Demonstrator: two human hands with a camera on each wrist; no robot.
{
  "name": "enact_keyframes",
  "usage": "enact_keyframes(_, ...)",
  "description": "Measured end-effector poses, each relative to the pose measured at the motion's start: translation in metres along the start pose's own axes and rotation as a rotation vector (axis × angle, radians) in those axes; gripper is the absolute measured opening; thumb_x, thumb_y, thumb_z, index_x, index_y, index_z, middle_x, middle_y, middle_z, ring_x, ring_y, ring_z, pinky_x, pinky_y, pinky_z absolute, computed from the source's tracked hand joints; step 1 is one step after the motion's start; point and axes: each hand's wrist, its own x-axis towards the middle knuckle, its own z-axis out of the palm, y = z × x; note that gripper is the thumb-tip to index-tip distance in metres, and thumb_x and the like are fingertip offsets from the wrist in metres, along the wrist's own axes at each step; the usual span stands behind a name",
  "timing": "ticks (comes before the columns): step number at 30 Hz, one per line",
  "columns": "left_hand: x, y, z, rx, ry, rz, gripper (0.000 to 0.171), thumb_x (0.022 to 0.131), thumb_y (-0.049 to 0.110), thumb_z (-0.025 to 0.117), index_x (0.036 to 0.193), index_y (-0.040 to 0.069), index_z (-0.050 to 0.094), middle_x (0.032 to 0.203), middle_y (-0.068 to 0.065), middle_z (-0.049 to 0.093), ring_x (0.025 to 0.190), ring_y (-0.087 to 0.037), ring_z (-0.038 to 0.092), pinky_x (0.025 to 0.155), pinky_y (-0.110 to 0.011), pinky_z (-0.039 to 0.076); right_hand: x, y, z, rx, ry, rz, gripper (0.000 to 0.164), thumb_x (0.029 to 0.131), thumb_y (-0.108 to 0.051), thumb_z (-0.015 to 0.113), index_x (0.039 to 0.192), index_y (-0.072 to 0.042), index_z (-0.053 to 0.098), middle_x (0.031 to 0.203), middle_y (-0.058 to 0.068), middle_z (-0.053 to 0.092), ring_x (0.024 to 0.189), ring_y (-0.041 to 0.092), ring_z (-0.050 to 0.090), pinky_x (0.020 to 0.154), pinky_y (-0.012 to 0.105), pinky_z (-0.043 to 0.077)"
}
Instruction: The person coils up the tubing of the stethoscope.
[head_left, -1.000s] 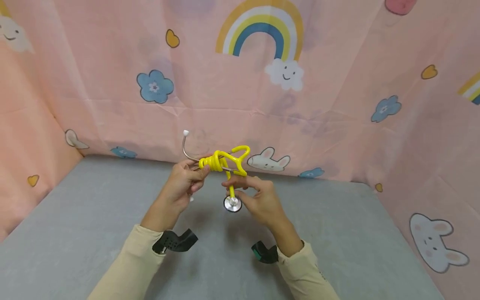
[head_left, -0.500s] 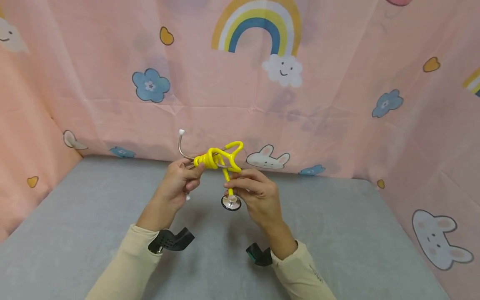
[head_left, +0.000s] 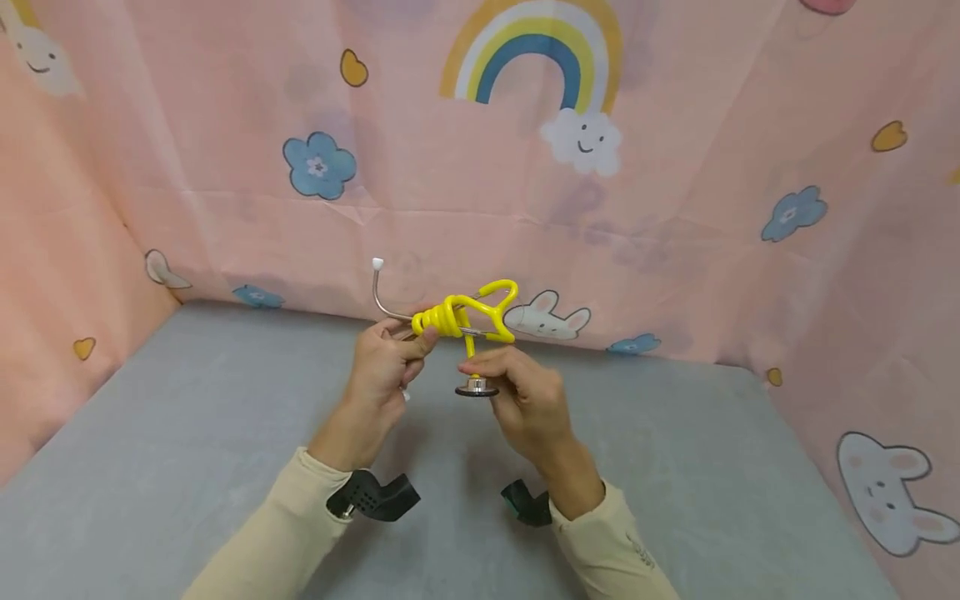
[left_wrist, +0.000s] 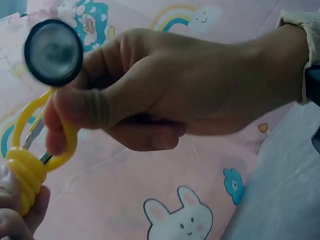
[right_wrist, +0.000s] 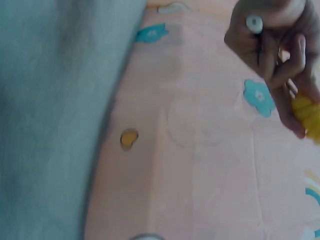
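A yellow stethoscope [head_left: 438,320] is held up in front of me, its tubing wound in several turns around the metal ear tubes. My left hand [head_left: 381,367] grips the wound part, thumb on top. One white ear tip [head_left: 377,264] points up beyond that hand; the other ear tip [right_wrist: 254,23] shows below the palm in the right wrist view. With thumb and fingers, my right hand [head_left: 528,400] pinches the short hanging tube just above the chestpiece [head_left: 477,387], which appears edge-on. In the left wrist view the chestpiece's round, dark-rimmed face [left_wrist: 54,52] is visible.
Below the hands lies a grey tabletop [head_left: 225,400]. A pink printed curtain [head_left: 420,217] rises at its back and both sides. Black camera mounts [head_left: 375,495] sit at both wrists.
My right hand has turned the chestpiece from facing the head camera to edge-on and lifted it slightly. The left hand keeps its grip on the wound tubing.
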Motion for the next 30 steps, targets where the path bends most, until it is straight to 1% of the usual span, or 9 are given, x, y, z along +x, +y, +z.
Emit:
enact_keyframes(2,-0.002,-0.001,0.002,-0.020,0.029,0.027,0.038,0.093,-0.002,0.064,0.131,-0.005,0.056,0.081,0.009,0.070,0.041,-0.003,0.026,0.043,-0.014,0.023,0.001,-0.003,0.004,0.024,0.030,0.064,0.024,0.080,0.025,0.062,0.089,0.004,0.069,0.084,0.017,0.073,0.070,0.019,0.070,0.061,0.016,0.055)
enact_keyframes(6,-0.005,-0.007,0.005,-0.068,0.084,0.078,0.037,0.092,-0.002,0.066,0.128,-0.005,0.058,0.078,0.008,0.068,0.041,-0.003,0.026,0.043,-0.014,0.022,0.003,-0.010,0.013,0.118,0.139,0.287,0.012,0.083,0.012,0.070,0.094,0.008,0.066,0.088,0.022,0.071,0.079,0.007,0.071,0.070,0.019,0.058)
enact_keyframes(8,-0.007,-0.012,0.010,-0.099,0.106,0.099,0.034,0.092,-0.003,0.066,0.125,-0.005,0.058,0.076,0.008,0.067,0.041,-0.003,0.028,0.043,-0.014,0.023,0.004,-0.014,0.016,0.160,0.220,0.387,0.019,0.084,0.005,0.072,0.100,0.010,0.063,0.091,0.020,0.071,0.082,0.002,0.071,0.071,0.018,0.058)
enact_keyframes(10,-0.011,-0.017,0.016,-0.138,0.128,0.119,0.032,0.091,-0.004,0.066,0.122,-0.006,0.057,0.074,0.006,0.064,0.040,-0.004,0.029,0.042,-0.015,0.023,0.005,-0.017,0.018,0.175,0.299,0.446,0.029,0.084,-0.001,0.074,0.106,0.011,0.059,0.093,0.012,0.072,0.080,0.002,0.071,0.068,0.016,0.057)
enact_keyframes(13,-0.018,-0.021,0.024,-0.171,0.172,0.150,0.032,0.090,-0.004,0.067,0.120,-0.005,0.057,0.076,0.004,0.063,0.040,-0.005,0.030,0.042,-0.015,0.024,0.006,-0.022,0.019,0.167,0.386,0.483,0.035,0.084,-0.007,0.075,0.105,0.012,0.056,0.094,-0.002,0.071,0.074,0.003,0.070,0.061,0.014,0.052)
enact_keyframes(15,-0.021,-0.021,0.028,-0.191,0.203,0.175,0.034,0.090,-0.003,0.069,0.122,-0.005,0.059,0.082,0.001,0.066,0.043,-0.006,0.032,0.042,-0.015,0.026,0.007,-0.023,0.019,0.144,0.417,0.490,0.030,0.085,-0.007,0.074,0.099,0.013,0.056,0.092,-0.004,0.071,0.068,0.002,0.064,0.058,0.014,0.048)
enact_keyframes(22,-0.027,-0.024,0.036,-0.235,0.261,0.215,0.037,0.087,-0.003,0.072,0.123,-0.004,0.064,0.101,-0.007,0.072,0.053,-0.006,0.041,0.043,-0.013,0.030,0.006,-0.023,0.025,0.052,0.423,0.526,0.019,0.087,-0.001,0.073,0.087,0.010,0.057,0.087,0.021,0.069,0.074,0.002,0.066,0.062,0.014,0.051)
enact_keyframes(25,-0.028,-0.027,0.036,-0.240,0.281,0.210,0.035,0.086,-0.003,0.073,0.121,-0.003,0.066,0.104,-0.008,0.073,0.052,-0.006,0.041,0.042,-0.012,0.030,0.003,-0.022,0.026,0.031,0.392,0.563,0.018,0.087,-0.002,0.073,0.088,0.009,0.059,0.088,0.022,0.071,0.073,0.002,0.067,0.061,0.015,0.051)
enact_keyframes(30,-0.026,-0.031,0.036,-0.216,0.238,0.219,0.034,0.086,-0.003,0.073,0.119,0.000,0.067,0.105,-0.008,0.073,0.055,-0.006,0.043,0.043,-0.013,0.031,0.003,-0.018,0.021,-0.010,0.406,0.638,0.016,0.087,-0.003,0.074,0.089,0.008,0.063,0.092,0.021,0.072,0.075,0.000,0.069,0.065,0.015,0.055)
